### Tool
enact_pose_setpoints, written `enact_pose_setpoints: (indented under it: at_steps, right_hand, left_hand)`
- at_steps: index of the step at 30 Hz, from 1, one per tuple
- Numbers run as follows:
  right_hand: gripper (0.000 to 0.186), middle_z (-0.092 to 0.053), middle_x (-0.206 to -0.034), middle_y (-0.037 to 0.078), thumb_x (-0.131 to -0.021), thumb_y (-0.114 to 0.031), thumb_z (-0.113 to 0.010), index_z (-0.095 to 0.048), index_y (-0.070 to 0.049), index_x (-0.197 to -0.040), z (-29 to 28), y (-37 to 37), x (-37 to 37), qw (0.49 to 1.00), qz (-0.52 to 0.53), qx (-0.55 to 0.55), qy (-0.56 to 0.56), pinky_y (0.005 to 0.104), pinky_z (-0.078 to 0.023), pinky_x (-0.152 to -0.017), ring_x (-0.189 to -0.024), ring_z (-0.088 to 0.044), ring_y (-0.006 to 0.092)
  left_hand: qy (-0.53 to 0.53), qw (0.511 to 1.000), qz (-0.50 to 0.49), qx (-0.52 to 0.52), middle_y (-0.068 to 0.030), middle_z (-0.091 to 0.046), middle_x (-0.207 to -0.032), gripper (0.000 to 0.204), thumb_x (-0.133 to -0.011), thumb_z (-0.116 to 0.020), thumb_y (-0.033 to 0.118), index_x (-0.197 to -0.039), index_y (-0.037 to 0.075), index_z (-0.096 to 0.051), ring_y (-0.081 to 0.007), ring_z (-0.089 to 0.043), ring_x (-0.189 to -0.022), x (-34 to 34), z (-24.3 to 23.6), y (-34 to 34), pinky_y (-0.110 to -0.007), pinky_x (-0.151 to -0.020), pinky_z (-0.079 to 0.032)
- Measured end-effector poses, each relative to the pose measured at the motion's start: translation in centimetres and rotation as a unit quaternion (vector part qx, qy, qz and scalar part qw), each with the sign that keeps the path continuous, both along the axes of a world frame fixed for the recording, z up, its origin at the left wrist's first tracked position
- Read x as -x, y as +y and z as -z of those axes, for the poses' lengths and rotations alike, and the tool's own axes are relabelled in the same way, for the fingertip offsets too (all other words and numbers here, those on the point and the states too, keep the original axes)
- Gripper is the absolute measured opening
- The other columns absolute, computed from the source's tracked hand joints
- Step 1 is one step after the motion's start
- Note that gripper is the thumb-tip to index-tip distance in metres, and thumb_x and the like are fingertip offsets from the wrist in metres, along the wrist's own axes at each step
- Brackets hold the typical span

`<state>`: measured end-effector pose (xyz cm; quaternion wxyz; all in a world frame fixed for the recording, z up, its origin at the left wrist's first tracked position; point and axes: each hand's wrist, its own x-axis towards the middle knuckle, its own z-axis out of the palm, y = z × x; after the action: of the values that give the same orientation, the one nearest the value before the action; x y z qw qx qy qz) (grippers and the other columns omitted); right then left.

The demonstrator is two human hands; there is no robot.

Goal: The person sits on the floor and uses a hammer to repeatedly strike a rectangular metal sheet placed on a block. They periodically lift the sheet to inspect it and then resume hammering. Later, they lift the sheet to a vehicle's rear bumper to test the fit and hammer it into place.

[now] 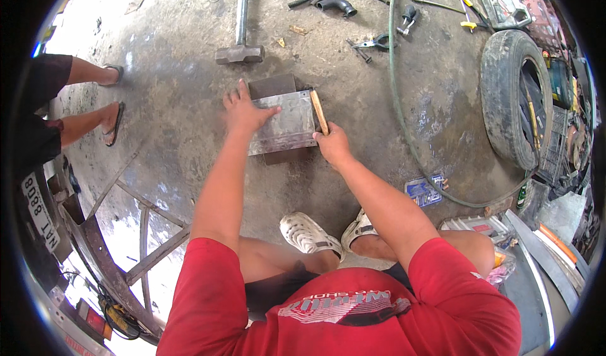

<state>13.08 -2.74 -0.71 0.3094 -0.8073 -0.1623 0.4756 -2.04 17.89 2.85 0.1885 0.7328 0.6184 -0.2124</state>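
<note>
Fingers of your left hand (243, 112) are spread apart and pressed flat on the upper left part of a grey metal sheet (287, 124), pinning it down rather than gripping it. Your right hand (332, 144) has its fingers curled together around a wooden handle (319, 111); the handle runs upward along the sheet's right edge, and whatever head it carries cannot be made out. The sheet lies on a darker metal block (271, 86) that shows above and below it, both resting on the stained concrete floor (189, 91) directly ahead of your white clogs (309, 233).

Findings around the work: a sledgehammer (240, 52) lies just beyond the block, head toward you, shaft running away. A green hose (399, 103) curves down the floor to your right, well apart from the sheet. Pliers (372, 43) and black hose pieces (334, 4) lie farther out. A worn tyre (514, 97) stands at the right among clutter, with a yellow-handled tool (466, 9) beyond it. A blue flat packet (424, 190) lies near your right forearm. At the left, another person's sandalled feet (113, 103) stand clear of the work, and a rusty steel frame (139, 230) lies at lower left.
</note>
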Motion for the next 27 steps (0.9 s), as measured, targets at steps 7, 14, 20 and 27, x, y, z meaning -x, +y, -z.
enact_pose_setpoints:
  at_steps: [7,14,20,27]
  right_hand:
    - [0.037,-0.075,-0.107,0.027,-0.093,-0.017,-0.078,-0.069,0.004,-0.122,1.4,-0.4,-0.1,0.999,-0.011,-0.013,-0.039,0.0476,-0.055,-0.089,-0.102,-0.073,0.0446]
    - [0.039,-0.075,-0.112,0.028,-0.092,-0.021,-0.078,-0.07,0.002,-0.122,0.6,2.8,-2.9,0.996,-0.069,0.025,-0.059,0.0512,-0.055,-0.091,-0.109,-0.071,0.0466]
    - [0.03,-0.075,-0.11,0.025,-0.093,-0.022,-0.077,-0.071,-0.006,-0.117,-1.0,5.3,-3.6,0.976,-0.167,0.046,-0.133,0.0544,-0.055,-0.091,-0.108,-0.07,0.0469]
    - [0.034,-0.075,-0.111,0.024,-0.095,-0.025,-0.073,-0.069,-0.008,-0.124,-1.1,5.5,-4.3,0.968,-0.215,0.051,-0.119,0.0547,-0.055,-0.091,-0.108,-0.07,0.0467]
  left_hand:
    - [-0.122,0.971,0.188,-0.081,-0.017,-0.041,-0.168,0.115,-0.084,-0.065,0.086,-0.169,0.015,-0.033,-0.0342,-0.029,-0.161,-3.3,3.7,1.3,-0.064,-0.127,-0.025]
    - [-0.038,0.999,-0.005,-0.027,-0.0145,-0.05,-0.16,0.114,-0.082,-0.063,0.09,-0.16,0.008,-0.045,-0.033,-0.04,-0.153,-1.8,1.4,0.1,-0.061,-0.123,-0.031]
    - [-0.008,0.997,-0.071,-0.02,-0.0147,-0.051,-0.16,0.116,-0.081,-0.065,0.089,-0.158,0.005,-0.046,-0.0319,-0.042,-0.153,-1.3,0.9,0.1,-0.062,-0.125,-0.029]
    - [-0.007,0.997,-0.08,-0.016,-0.0154,-0.05,-0.162,0.12,-0.081,-0.061,0.092,-0.159,0.002,-0.044,-0.0325,-0.042,-0.153,-1.1,0.8,0.2,-0.059,-0.127,-0.028]
